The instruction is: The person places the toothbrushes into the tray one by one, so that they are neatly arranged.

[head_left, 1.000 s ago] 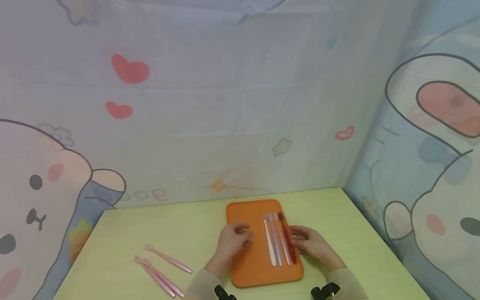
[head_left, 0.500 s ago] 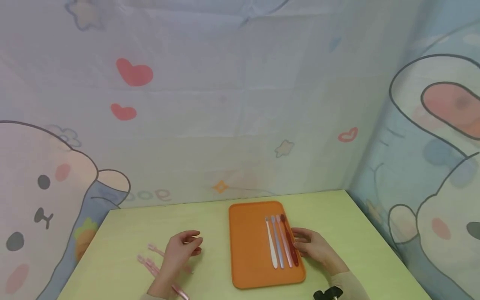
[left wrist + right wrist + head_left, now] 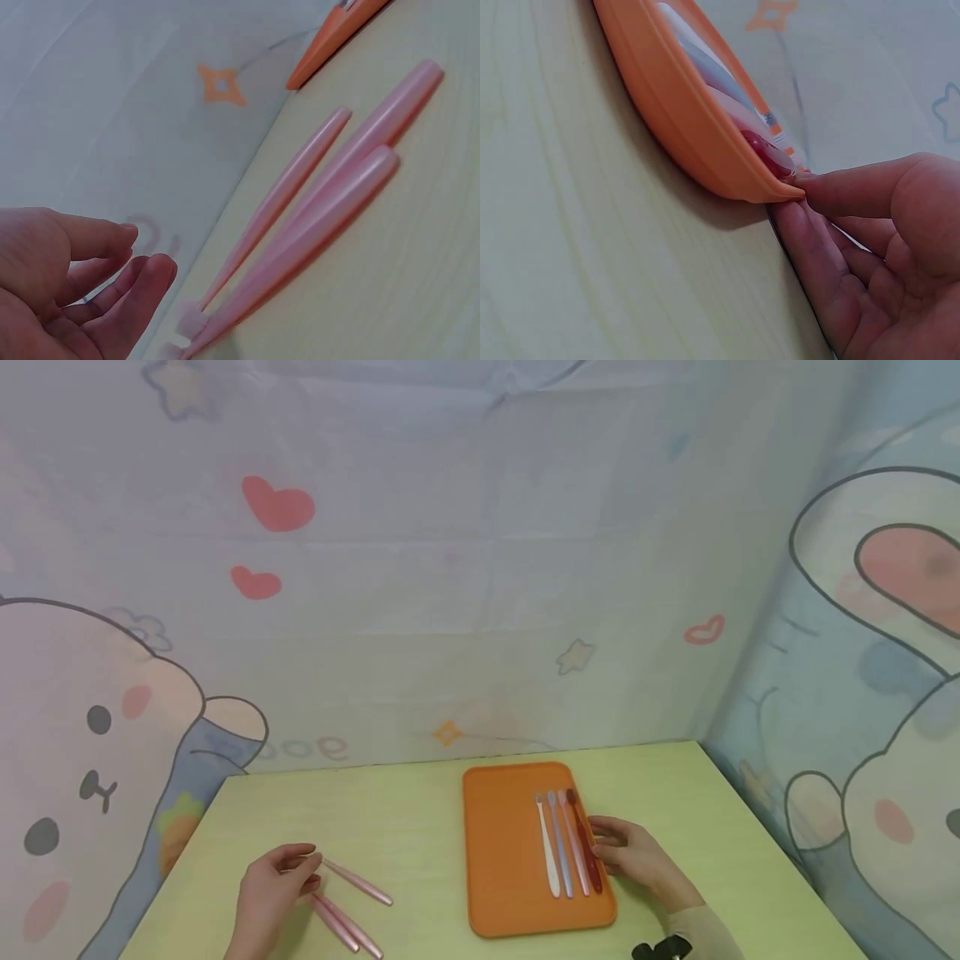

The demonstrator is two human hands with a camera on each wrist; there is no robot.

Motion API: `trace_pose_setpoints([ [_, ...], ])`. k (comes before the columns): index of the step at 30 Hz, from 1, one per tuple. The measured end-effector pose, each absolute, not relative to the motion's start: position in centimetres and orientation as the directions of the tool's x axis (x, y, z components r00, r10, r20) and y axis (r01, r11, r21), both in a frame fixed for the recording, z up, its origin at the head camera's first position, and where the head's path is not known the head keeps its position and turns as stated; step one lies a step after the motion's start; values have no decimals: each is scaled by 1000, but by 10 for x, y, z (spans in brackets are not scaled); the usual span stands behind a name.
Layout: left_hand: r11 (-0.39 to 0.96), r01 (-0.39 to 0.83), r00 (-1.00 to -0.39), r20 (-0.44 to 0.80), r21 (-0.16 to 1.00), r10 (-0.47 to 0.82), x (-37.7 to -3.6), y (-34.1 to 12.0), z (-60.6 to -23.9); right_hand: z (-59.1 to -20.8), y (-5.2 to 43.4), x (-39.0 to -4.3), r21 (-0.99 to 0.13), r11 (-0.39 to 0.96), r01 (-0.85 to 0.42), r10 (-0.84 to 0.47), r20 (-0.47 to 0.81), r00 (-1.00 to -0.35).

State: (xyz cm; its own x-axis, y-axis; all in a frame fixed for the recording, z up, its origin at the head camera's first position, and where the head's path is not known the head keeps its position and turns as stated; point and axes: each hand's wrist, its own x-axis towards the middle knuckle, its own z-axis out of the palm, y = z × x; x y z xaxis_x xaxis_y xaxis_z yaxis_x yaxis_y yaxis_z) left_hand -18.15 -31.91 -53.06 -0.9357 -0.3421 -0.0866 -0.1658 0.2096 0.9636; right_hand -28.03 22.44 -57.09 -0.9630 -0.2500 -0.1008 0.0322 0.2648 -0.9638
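1. Left hand (image 3: 272,883), fingers (image 3: 142,281) loosely curled and empty, hovers at pink toothbrushes (image 3: 352,906) near the tabletop's (image 3: 420,843) front-left corner.
2. Right hand (image 3: 633,857) fingers (image 3: 840,191) touch the orange tray's (image 3: 498,843) right rim.

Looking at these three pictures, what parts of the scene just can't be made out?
- Head view: whether the left hand touches the pink toothbrushes; it covers their heads.
- Left wrist view: the bristle ends of the brushes are blurred and cut off by the bottom edge.
- Right wrist view: the orange tray rim hides most of the four toothbrushes inside.
- Head view: the right hand meets the tray edge, but the finger contact is too small to see.
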Motion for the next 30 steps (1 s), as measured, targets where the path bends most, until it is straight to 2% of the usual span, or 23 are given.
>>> trace_pose_setpoints([
  [7,78,-244,-925,-207,967,-320,-172,-345,-532,-570,224,-278,-961,271,53,-244,-122,-962],
  [12,15,-247,-918,-229,969,-323,-169,-349,-533,-569,222,-277,-959,278,63,-225,-128,-966],
  [17,41,-276,-907,-246,960,-341,-165,-349,-533,-569,220,-276,-958,277,73,-219,-136,-966],
  [22,143,-320,-906,-258,937,-335,-162,-347,-538,-569,221,-275,-956,285,68,-220,-135,-966],
  [30,178,-306,-904,-228,935,-361,-160,-339,-550,-568,222,-276,-958,279,58,-235,-127,-964],
])
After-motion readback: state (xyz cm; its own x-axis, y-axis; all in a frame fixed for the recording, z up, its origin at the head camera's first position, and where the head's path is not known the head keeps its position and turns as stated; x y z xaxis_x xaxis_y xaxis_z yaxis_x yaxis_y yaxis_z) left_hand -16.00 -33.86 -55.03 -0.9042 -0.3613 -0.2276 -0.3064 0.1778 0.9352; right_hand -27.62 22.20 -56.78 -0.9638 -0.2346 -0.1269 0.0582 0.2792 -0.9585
